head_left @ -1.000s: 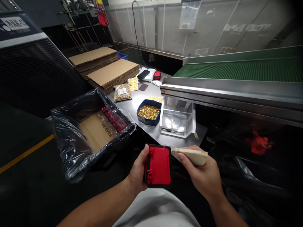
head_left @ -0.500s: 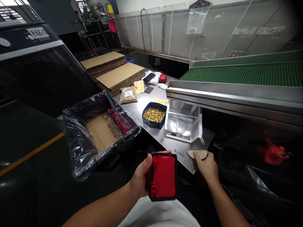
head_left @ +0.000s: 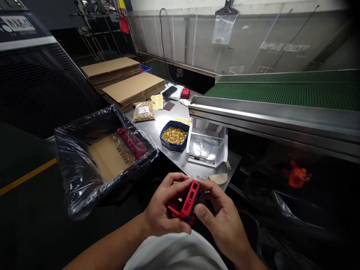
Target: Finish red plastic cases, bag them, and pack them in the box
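Note:
A red and black plastic case (head_left: pixel 188 202) is held up in front of my body, turned so that a red edge with cut-outs shows. My left hand (head_left: pixel 165 204) wraps round its left side, fingers over the top and thumb below. On its right side, my right hand (head_left: pixel 221 215) grips the black edge between thumb and fingers. The case's far side is hidden by the hands. Just beyond them, a pale cloth pad (head_left: pixel 218 178) lies on the metal table's near corner, beside some small metal pieces (head_left: pixel 199 177).
Left stands a crate lined with black plastic (head_left: pixel 75 161), holding cardboard and a row of red pieces. On the metal table (head_left: pixel 180 161) are a blue bin of brass-coloured parts (head_left: pixel 174 135), a clear-bagged white bin (head_left: pixel 206 146) and flat cardboard (head_left: pixel 135 88). A green conveyor (head_left: pixel 267 88) runs right.
My right hand has let go of the pale pad, left on the table, and come to the case. The case has been turned from its flat red face to its edge. The view shifted slightly.

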A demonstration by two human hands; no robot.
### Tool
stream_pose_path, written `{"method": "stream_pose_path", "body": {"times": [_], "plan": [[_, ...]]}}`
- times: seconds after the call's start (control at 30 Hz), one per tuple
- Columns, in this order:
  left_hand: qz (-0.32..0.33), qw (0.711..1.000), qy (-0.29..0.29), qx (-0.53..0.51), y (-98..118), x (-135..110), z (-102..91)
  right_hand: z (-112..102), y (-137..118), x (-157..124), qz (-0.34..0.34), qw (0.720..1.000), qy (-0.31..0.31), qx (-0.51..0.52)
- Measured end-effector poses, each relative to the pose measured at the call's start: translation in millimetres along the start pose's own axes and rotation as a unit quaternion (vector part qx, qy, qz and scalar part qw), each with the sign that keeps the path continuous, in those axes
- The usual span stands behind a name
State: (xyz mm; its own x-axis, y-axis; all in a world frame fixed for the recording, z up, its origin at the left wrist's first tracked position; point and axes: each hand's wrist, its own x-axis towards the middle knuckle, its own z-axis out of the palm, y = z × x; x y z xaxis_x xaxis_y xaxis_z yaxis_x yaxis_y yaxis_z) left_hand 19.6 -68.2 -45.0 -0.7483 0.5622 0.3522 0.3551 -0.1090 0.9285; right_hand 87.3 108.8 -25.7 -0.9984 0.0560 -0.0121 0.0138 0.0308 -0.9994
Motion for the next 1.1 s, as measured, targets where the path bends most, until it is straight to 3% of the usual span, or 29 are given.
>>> {"method": "stream_pose_path", "body": {"times": [0.2, 0.43, 0.6, 0.7, 0.8, 0.9, 1.03, 1.1], "plan": [[0.033, 0.998, 0.001, 0.045, -1.0, -3.0, -0.9, 0.6, 4.8, 3.7, 0.018, 0.999, -0.011, 0.046], [0.071, 0.994, -0.010, 0.080, 0.2, -5.4, -2.4, -2.0, 3.4, 0.2, -0.021, 0.999, -0.029, 0.035], [0.081, 0.989, -0.029, 0.119, 2.3, -7.3, -4.9, -5.8, 6.0, 8.8, -0.001, 0.999, 0.022, 0.028], [0.073, 0.992, -0.018, 0.101, 1.7, -8.9, -4.4, -20.0, 39.4, 22.1, 0.023, 0.993, 0.101, -0.055], [0.003, 1.000, 0.013, 0.025, -0.2, -11.9, -3.2, -39.2, 95.5, 33.6, 0.036, 0.962, 0.163, -0.217], [-0.117, 0.986, 0.036, -0.110, -5.7, -17.6, -2.0, -50.7, 145.1, 37.6, -0.007, 0.912, 0.163, -0.377], [-0.209, 0.946, 0.050, -0.243, -15.2, -24.4, -1.1, -48.3, 172.6, 37.4, -0.022, 0.814, 0.162, -0.557], [-0.231, 0.926, 0.057, -0.294, -15.9, -25.3, -0.9, -44.9, 175.7, 38.3, -0.038, 0.780, 0.153, -0.605]]}}
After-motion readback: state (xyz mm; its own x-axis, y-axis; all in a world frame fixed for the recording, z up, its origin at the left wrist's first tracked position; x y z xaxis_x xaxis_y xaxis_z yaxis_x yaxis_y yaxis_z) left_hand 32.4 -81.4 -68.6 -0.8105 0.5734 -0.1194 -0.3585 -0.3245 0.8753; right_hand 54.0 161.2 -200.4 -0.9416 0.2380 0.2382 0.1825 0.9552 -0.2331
